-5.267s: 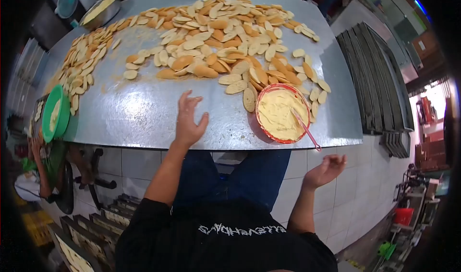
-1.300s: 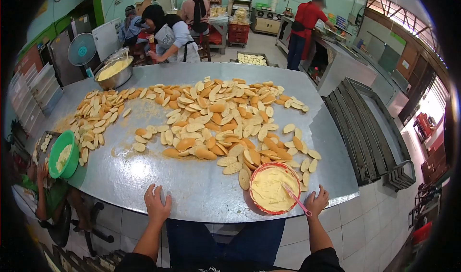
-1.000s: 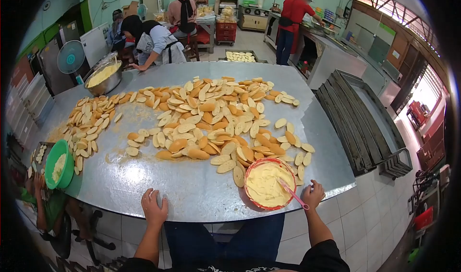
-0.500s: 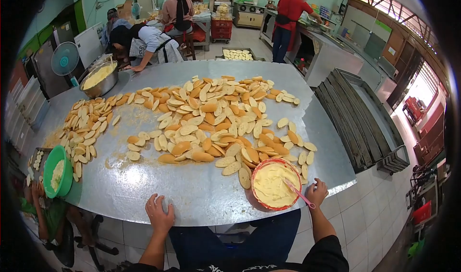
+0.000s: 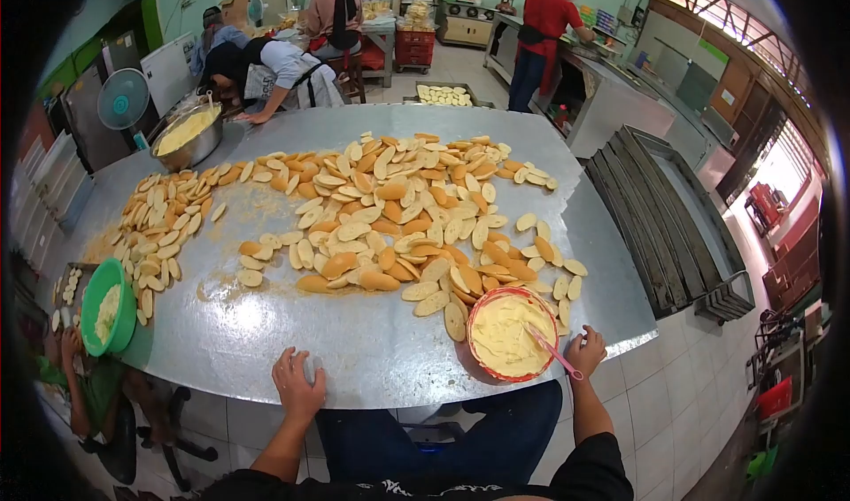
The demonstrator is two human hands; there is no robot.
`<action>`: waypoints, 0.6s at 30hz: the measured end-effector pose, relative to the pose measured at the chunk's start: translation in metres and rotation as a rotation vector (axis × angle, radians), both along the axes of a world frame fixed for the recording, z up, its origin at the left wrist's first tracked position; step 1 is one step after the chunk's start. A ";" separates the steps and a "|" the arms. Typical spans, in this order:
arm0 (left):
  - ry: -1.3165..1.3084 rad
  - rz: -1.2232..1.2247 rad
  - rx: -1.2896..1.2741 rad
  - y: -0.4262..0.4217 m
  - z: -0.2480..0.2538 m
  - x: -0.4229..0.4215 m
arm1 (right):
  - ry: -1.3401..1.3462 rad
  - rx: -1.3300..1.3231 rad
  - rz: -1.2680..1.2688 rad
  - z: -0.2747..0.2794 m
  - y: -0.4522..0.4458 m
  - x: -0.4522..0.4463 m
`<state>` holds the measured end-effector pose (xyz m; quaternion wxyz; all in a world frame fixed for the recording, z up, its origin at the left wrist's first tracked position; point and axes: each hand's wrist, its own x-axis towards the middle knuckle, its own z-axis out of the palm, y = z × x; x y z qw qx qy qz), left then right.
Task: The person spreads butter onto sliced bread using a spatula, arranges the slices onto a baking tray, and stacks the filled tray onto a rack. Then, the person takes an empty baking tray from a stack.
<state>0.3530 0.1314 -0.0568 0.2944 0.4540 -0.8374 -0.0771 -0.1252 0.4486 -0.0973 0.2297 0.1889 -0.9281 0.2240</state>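
Observation:
My left hand (image 5: 298, 382) rests at the front edge of the metal table (image 5: 221, 350), fingers apart and holding nothing. My right hand (image 5: 586, 352) is at the same edge, just right of a red-rimmed tub of pale yellow cream (image 5: 511, 335); its fingers are loosely apart with nothing in them. A pink-handled utensil (image 5: 556, 357) stands in the cream, its handle end close to my right hand. Beyond the tub lies a wide heap of oval bread slices (image 5: 390, 209), some golden side up, others pale side up.
A green basin (image 5: 108, 307) sits at the left corner beside a seated person. The metal bowl of cream (image 5: 189, 136) is at the far left, near a person bending over the table. Stacked dark trays (image 5: 655, 222) stand on the right. Other people work behind.
The view has tilted up since the earliest frame. My right hand, first off the table, has come to its edge beside the tub. The person at the far side has bent down lower.

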 end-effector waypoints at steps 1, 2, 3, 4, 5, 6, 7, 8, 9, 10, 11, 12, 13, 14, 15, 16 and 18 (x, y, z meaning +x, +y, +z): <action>-0.006 0.000 -0.012 0.000 0.000 0.001 | -0.022 -0.008 0.000 0.001 0.000 0.001; -0.006 0.010 -0.012 0.000 0.000 0.002 | -0.044 -0.016 -0.002 0.002 -0.001 0.002; -0.004 0.019 -0.009 0.000 0.000 0.001 | -0.037 -0.019 0.003 0.001 0.000 0.001; -0.002 0.027 -0.006 0.001 0.000 0.000 | -0.030 -0.022 0.006 0.000 0.000 0.000; 0.000 0.046 -0.002 0.002 0.001 -0.002 | -0.026 -0.026 0.008 -0.001 0.001 0.001; -0.001 0.064 0.004 0.002 0.001 -0.003 | -0.032 -0.021 0.012 -0.001 0.002 0.001; -0.001 0.081 0.011 0.004 0.001 -0.003 | -0.039 -0.015 0.014 0.001 0.001 0.001; -0.003 0.087 0.014 0.004 0.000 -0.003 | -0.046 -0.010 0.016 0.002 0.001 0.001; -0.003 0.093 0.015 0.004 -0.001 -0.002 | -0.044 -0.002 0.016 0.002 0.002 0.002; -0.001 0.100 0.013 0.004 -0.003 -0.003 | -0.040 0.002 0.017 0.001 0.002 0.000; -0.001 0.102 0.020 0.003 -0.003 -0.003 | -0.035 0.005 0.019 0.000 0.002 0.000; 0.000 0.105 0.026 0.003 -0.003 -0.003 | -0.044 -0.002 0.017 -0.001 0.003 0.001; 0.002 0.109 0.030 0.003 -0.003 -0.003 | -0.051 -0.011 0.017 -0.001 0.003 0.000; 0.007 0.113 0.035 0.003 -0.003 -0.004 | -0.059 -0.021 0.015 -0.001 0.002 -0.001; 0.009 0.116 0.041 0.003 -0.003 -0.004 | -0.036 -0.018 0.022 -0.001 0.003 0.000; 0.011 0.118 0.046 0.004 -0.003 -0.004 | -0.014 -0.016 0.029 0.000 0.003 0.001; 0.009 0.129 0.070 0.004 0.000 -0.005 | -0.019 -0.020 0.029 0.002 0.000 0.001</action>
